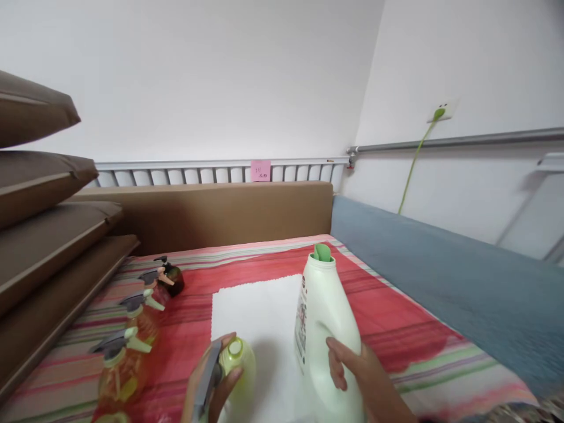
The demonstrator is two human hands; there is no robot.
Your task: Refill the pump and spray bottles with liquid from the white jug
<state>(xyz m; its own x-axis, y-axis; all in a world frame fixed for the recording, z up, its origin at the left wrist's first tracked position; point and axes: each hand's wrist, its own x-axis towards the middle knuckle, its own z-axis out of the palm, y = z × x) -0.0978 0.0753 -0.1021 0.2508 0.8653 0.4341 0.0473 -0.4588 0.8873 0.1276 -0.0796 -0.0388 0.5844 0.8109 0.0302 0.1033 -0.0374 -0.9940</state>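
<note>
Wall: white wall (211, 76), behind everything, well beyond the pale green plastic jug (332, 305) with a green spout in its neck.
Cover: red, striped cloth (194, 317) spread around the jug.
Padding: brown padded board (229, 211) behind the jug; blue-gray padded panel (436, 282) to its right.
Cushions: stack of flat brown cushions (48, 235), well left of the jug, cut off at the frame's edge.
Radiator: white ribbed radiator (191, 175) behind the jug – its lower part hidden by the board.
Jug: upright; base cut off below, label turned aside and unreadable.
Sheet: white scallop-edged sheet (262, 299), left of the jug, its right part hidden by it.
Bottles: row of clear spray bottles (143, 323) and a dark pump bottle (175, 281), left of the jug; the nearest are blurred.
Right hand (355, 367): at the jug's handle, fingers bent; cannot tell how firmly they grip.
Left hand (215, 376): curled around a yellow-green plastic bottle (244, 364), just left of the jug. A gray strip-like piece (205, 385) lies along this hand – attachment unclear.
Note: pink paper note (260, 170) behind the jug, writing illegible.
</note>
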